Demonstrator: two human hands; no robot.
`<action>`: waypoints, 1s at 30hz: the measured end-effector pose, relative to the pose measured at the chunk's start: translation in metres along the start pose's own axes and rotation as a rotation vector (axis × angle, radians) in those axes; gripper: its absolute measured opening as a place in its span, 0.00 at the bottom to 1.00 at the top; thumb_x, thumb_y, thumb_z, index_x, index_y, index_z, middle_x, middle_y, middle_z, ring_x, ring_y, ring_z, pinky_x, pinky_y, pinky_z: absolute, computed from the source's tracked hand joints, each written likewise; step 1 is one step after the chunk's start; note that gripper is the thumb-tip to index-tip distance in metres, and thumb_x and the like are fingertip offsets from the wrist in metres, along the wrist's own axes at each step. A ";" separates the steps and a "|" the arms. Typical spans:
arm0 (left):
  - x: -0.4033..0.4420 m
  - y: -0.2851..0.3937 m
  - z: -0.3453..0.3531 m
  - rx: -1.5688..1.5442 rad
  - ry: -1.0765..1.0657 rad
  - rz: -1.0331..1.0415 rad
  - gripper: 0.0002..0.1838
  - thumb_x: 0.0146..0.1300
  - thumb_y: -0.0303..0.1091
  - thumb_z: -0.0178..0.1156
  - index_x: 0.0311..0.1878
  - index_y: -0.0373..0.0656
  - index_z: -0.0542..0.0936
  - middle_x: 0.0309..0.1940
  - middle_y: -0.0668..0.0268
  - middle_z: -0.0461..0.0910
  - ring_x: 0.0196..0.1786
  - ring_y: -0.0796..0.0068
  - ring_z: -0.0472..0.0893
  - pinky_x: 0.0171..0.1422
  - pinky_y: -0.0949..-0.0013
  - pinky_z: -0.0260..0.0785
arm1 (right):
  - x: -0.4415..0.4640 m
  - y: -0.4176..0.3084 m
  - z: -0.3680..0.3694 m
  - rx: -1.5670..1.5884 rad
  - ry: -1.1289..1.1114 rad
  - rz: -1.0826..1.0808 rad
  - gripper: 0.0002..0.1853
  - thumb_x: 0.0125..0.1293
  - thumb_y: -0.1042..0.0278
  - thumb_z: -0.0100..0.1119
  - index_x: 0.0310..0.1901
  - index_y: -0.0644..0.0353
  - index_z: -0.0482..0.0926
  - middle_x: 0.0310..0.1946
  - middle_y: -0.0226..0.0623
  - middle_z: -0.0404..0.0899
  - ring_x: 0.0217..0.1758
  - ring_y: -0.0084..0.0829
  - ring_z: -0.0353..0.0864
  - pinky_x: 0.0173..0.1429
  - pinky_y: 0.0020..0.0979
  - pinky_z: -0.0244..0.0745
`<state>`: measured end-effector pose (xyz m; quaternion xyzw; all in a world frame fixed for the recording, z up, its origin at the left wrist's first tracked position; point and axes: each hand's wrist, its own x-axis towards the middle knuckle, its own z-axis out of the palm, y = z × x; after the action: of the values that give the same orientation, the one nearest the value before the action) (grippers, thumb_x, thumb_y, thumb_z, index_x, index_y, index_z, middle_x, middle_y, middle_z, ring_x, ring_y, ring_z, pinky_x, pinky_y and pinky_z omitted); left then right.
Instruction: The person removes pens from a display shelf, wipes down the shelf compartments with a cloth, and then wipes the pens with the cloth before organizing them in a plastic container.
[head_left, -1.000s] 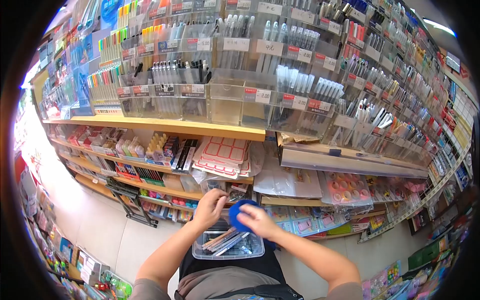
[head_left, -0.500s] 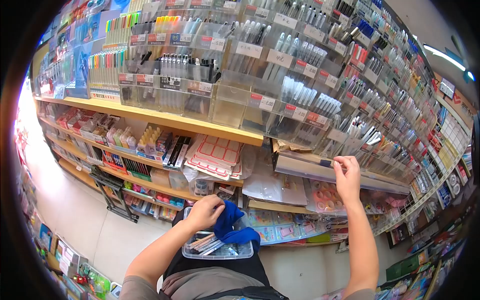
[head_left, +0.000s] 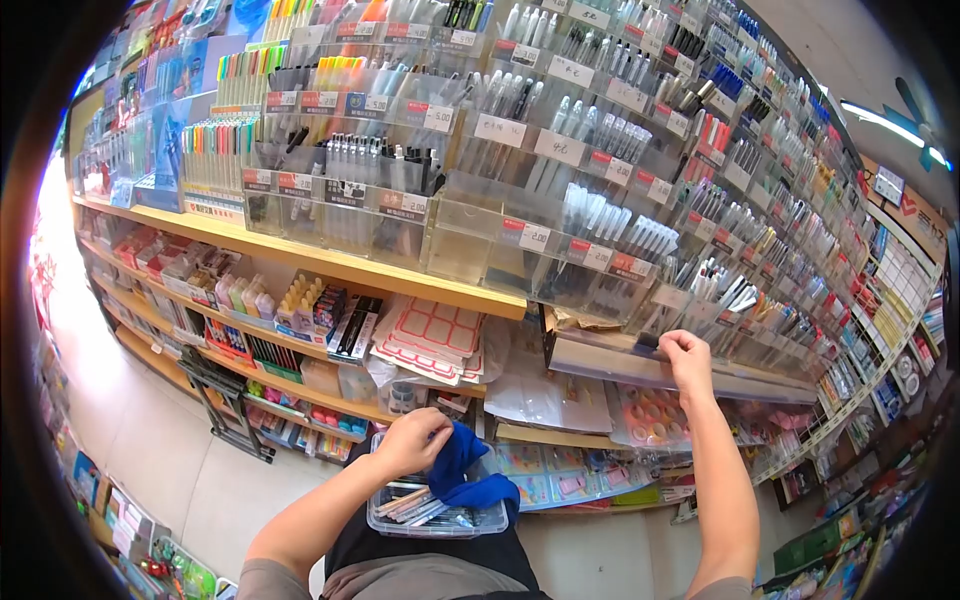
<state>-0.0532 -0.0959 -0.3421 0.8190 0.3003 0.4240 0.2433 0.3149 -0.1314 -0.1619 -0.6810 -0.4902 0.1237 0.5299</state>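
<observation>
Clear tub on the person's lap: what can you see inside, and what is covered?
Slim sticks, perhaps pens or pencils, show in the tub. The blue cloth and left hand block part of the view; anything beneath them cannot be seen.

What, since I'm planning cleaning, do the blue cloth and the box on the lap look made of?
The cloth: soft, matte fabric, judging by its folds; fibre unclear. The box: probably clear, glossy plastic, as its walls look see-through and its rim shines.
</observation>
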 end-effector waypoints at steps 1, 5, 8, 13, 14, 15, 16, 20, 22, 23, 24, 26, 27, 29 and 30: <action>0.001 0.001 0.000 -0.006 -0.002 0.003 0.04 0.56 0.28 0.57 0.31 0.37 0.76 0.25 0.57 0.73 0.30 0.57 0.75 0.33 0.62 0.68 | -0.001 -0.003 0.000 0.067 0.016 0.023 0.05 0.57 0.71 0.57 0.29 0.63 0.79 0.24 0.26 0.75 0.27 0.17 0.71 0.31 0.22 0.65; 0.007 0.008 -0.009 0.003 -0.018 -0.010 0.04 0.56 0.28 0.57 0.32 0.37 0.76 0.26 0.57 0.74 0.30 0.58 0.76 0.34 0.63 0.68 | -0.005 -0.003 0.002 0.317 0.033 0.050 0.04 0.60 0.70 0.54 0.30 0.59 0.76 0.22 0.24 0.73 0.24 0.15 0.68 0.29 0.21 0.63; 0.015 0.015 -0.013 -0.020 -0.017 -0.009 0.05 0.57 0.28 0.57 0.35 0.37 0.76 0.29 0.57 0.76 0.32 0.59 0.77 0.36 0.64 0.70 | -0.020 -0.014 0.006 0.420 -0.032 0.110 0.05 0.61 0.71 0.51 0.29 0.58 0.73 0.22 0.27 0.73 0.22 0.19 0.71 0.25 0.21 0.66; 0.033 0.057 -0.004 -0.088 -0.018 0.100 0.12 0.56 0.28 0.59 0.44 0.38 0.73 0.36 0.57 0.74 0.37 0.62 0.77 0.41 0.66 0.70 | -0.064 -0.027 0.038 0.408 -0.269 0.252 0.05 0.61 0.72 0.51 0.29 0.61 0.73 0.20 0.31 0.71 0.20 0.23 0.74 0.22 0.22 0.72; 0.037 0.067 0.000 -0.115 -0.025 0.124 0.14 0.55 0.28 0.60 0.45 0.38 0.73 0.37 0.57 0.73 0.37 0.62 0.76 0.42 0.66 0.70 | -0.073 -0.026 0.046 0.369 -0.321 0.242 0.05 0.61 0.72 0.51 0.29 0.62 0.74 0.20 0.30 0.71 0.20 0.23 0.74 0.22 0.23 0.72; 0.041 0.075 0.006 -0.131 0.007 0.154 0.16 0.55 0.28 0.60 0.46 0.38 0.72 0.38 0.57 0.73 0.37 0.62 0.76 0.41 0.65 0.69 | -0.080 -0.022 0.055 0.354 -0.354 0.247 0.05 0.61 0.72 0.51 0.29 0.62 0.74 0.20 0.30 0.71 0.20 0.22 0.73 0.22 0.23 0.72; 0.044 0.084 0.011 -0.148 0.037 0.185 0.17 0.54 0.28 0.61 0.47 0.38 0.71 0.39 0.57 0.72 0.36 0.62 0.75 0.41 0.65 0.69 | -0.086 -0.019 0.062 0.339 -0.385 0.252 0.05 0.61 0.72 0.52 0.28 0.62 0.74 0.20 0.30 0.71 0.20 0.22 0.72 0.22 0.23 0.72; 0.055 0.094 0.042 -0.489 -0.069 -0.136 0.18 0.59 0.36 0.61 0.47 0.35 0.70 0.33 0.61 0.75 0.32 0.74 0.76 0.36 0.71 0.70 | -0.099 -0.009 0.068 0.285 -0.394 0.305 0.06 0.60 0.72 0.52 0.28 0.62 0.74 0.21 0.29 0.71 0.21 0.19 0.70 0.24 0.22 0.71; 0.063 0.090 0.069 -0.598 -0.158 -0.246 0.18 0.61 0.39 0.59 0.46 0.34 0.71 0.31 0.63 0.77 0.30 0.78 0.76 0.35 0.72 0.70 | -0.103 -0.001 0.058 0.268 -0.383 0.303 0.06 0.60 0.72 0.52 0.28 0.62 0.74 0.21 0.29 0.72 0.21 0.19 0.71 0.24 0.21 0.70; 0.067 0.092 0.081 -0.655 -0.206 -0.303 0.18 0.62 0.41 0.59 0.45 0.34 0.72 0.30 0.64 0.77 0.30 0.80 0.75 0.34 0.73 0.70 | -0.106 0.004 0.052 0.257 -0.375 0.304 0.05 0.60 0.72 0.52 0.28 0.62 0.73 0.21 0.29 0.72 0.21 0.19 0.71 0.24 0.21 0.69; 0.069 0.096 0.093 -0.674 -0.279 -0.367 0.18 0.62 0.44 0.58 0.40 0.35 0.74 0.28 0.66 0.77 0.29 0.81 0.75 0.33 0.75 0.69 | -0.110 0.010 0.047 0.250 -0.369 0.320 0.05 0.60 0.73 0.51 0.28 0.62 0.73 0.21 0.29 0.72 0.21 0.19 0.70 0.25 0.21 0.69; 0.073 0.099 0.124 -0.814 -0.489 -0.440 0.17 0.63 0.44 0.56 0.36 0.37 0.75 0.24 0.67 0.76 0.26 0.81 0.75 0.32 0.76 0.68 | -0.120 0.024 0.033 0.234 -0.349 0.358 0.05 0.60 0.73 0.51 0.28 0.62 0.73 0.21 0.30 0.72 0.21 0.19 0.70 0.25 0.21 0.68; 0.069 0.106 0.137 -0.926 -0.533 -0.494 0.16 0.65 0.43 0.54 0.32 0.38 0.75 0.22 0.68 0.76 0.25 0.80 0.75 0.30 0.75 0.67 | -0.126 0.035 0.025 0.187 -0.343 0.384 0.05 0.62 0.70 0.53 0.31 0.62 0.73 0.23 0.29 0.74 0.23 0.19 0.72 0.26 0.20 0.68; 0.063 0.118 0.166 -0.812 -0.615 -0.432 0.15 0.65 0.40 0.52 0.31 0.37 0.75 0.20 0.67 0.75 0.23 0.79 0.74 0.28 0.73 0.67 | -0.141 0.047 0.008 0.170 -0.323 0.427 0.06 0.63 0.68 0.54 0.32 0.60 0.73 0.23 0.28 0.74 0.24 0.19 0.72 0.26 0.20 0.68; 0.061 0.132 0.170 -0.735 -0.675 -0.378 0.15 0.65 0.40 0.52 0.30 0.37 0.74 0.20 0.67 0.75 0.23 0.80 0.74 0.27 0.73 0.67 | -0.150 0.055 -0.002 0.161 -0.313 0.453 0.06 0.63 0.67 0.54 0.32 0.59 0.73 0.23 0.28 0.74 0.24 0.18 0.73 0.26 0.20 0.68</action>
<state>0.1549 -0.1701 -0.3114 0.7021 0.1793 0.1628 0.6696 0.2721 -0.2502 -0.2599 -0.7015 -0.3899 0.3810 0.4591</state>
